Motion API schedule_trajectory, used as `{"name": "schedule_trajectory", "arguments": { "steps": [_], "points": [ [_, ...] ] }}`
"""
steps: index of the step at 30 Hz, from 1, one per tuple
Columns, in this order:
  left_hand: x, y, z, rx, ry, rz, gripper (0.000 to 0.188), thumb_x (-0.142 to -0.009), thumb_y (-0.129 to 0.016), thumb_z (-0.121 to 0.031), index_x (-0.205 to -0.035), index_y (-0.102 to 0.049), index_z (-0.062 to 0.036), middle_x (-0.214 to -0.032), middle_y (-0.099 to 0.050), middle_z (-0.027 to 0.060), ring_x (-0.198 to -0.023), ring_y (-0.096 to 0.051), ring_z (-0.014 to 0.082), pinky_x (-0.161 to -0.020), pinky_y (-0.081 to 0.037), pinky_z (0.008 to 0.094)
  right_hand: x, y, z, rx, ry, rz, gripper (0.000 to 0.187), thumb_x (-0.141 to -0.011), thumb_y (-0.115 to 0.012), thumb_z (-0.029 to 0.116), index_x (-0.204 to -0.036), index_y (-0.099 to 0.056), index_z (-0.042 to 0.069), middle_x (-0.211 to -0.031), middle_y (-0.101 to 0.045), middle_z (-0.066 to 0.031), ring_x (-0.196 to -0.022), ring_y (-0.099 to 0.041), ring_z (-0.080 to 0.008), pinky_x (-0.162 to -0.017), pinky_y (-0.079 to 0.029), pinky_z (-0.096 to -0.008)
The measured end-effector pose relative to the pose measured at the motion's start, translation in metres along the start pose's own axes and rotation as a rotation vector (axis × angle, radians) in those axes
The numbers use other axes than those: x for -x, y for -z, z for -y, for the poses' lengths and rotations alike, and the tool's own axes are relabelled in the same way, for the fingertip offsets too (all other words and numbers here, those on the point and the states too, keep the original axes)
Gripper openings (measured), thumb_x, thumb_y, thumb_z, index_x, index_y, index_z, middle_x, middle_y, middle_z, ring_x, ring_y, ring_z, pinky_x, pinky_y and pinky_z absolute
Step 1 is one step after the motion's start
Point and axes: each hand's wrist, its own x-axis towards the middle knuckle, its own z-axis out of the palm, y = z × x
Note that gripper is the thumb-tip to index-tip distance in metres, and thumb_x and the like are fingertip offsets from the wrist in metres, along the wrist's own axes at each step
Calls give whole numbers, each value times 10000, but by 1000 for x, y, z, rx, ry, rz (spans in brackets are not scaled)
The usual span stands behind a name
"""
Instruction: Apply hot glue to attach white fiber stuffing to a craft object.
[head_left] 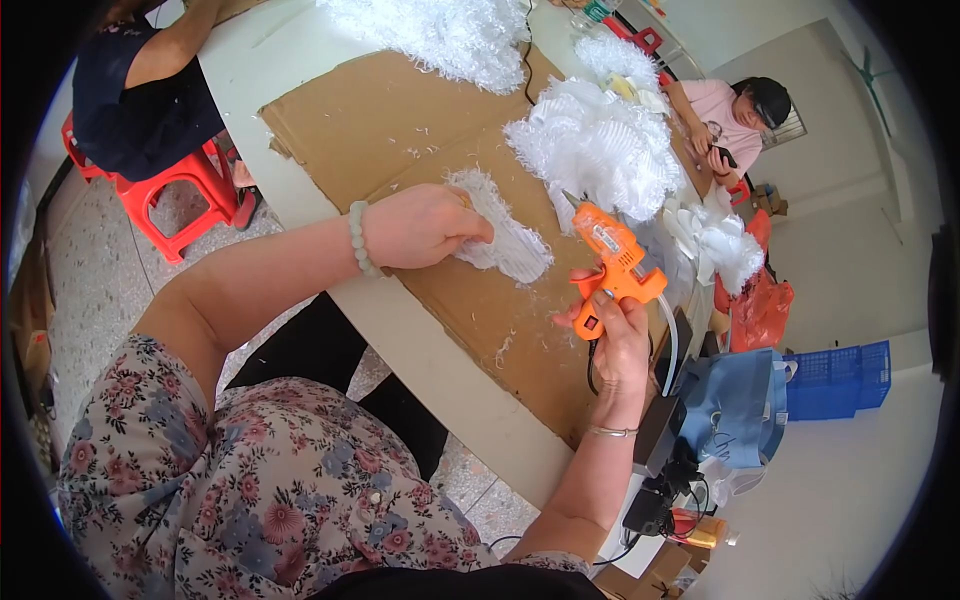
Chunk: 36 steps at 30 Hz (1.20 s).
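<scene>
My right hand [622,335] is wrapped round the handle of an orange hot glue gun [620,258], raised above the table. Its metal nozzle points up and to the left, and a clear glue stick curves out of its back. A white, frayed-edge piece of fabric [512,243] lies on the brown cardboard [440,130]. My left hand [428,226] is closed at that fabric's left side, fingers curled down and pinching it; the fingertips are partly hidden. Just beyond the glue gun's tip sits a heap of white fringed fabric [600,140].
Another white fringed heap [440,35] covers the far side of the table. Right of the cardboard are a blue bag [735,405], black adapters with cables [655,500] and a red plastic bag [760,310]. Two other people sit at the table, one by a red stool [175,205].
</scene>
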Motion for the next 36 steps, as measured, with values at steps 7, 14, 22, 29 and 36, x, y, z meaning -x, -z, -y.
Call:
{"name": "schedule_trajectory", "arguments": {
  "steps": [7,14,22,29,36],
  "points": [
    [0,-2,4,-24,-37,0,239,-771,-517,48,-953,-643,-44,-790,-640,111,-859,-600,297,-723,-492,387,3,13,-2,-159,-16,-7,374,-786,-570,-5,-1156,-523,-30,-1073,-593,-182,-725,-639,-236,-688,-595,-451],
    [1,-2,4,-38,-55,-14,213,-772,-550,29,-950,-635,-52,-795,-628,118,-842,-603,303,-709,-488,393,7,19,12,86,41,10,444,-738,-486,-111,-1169,-540,-18,-1092,-622,-152,-735,-614,-175,-671,-512,-306],
    [2,-2,1,-136,-64,7,202,-762,-587,-11,-951,-632,-68,-811,-638,105,-806,-613,304,-699,-490,392,7,25,11,507,-90,31,243,-898,-543,23,-1141,-564,12,-982,-624,-52,-785,-537,-92,-691,-464,-239],
    [3,-5,1,-142,-64,-23,184,-775,-587,-52,-943,-656,-86,-763,-629,112,-773,-613,303,-666,-487,408,7,31,13,535,-129,75,229,-925,-565,92,-1144,-567,28,-974,-629,-16,-807,-539,-83,-693,-459,-227],
    [2,-5,1,-127,-80,-59,166,-798,-575,-91,-931,-672,-108,-702,-614,120,-746,-607,305,-656,-480,422,3,31,2,793,-72,53,176,-918,-554,79,-1086,-582,31,-898,-610,18,-696,-466,-44,-601,-382,-200]
  ]
}}
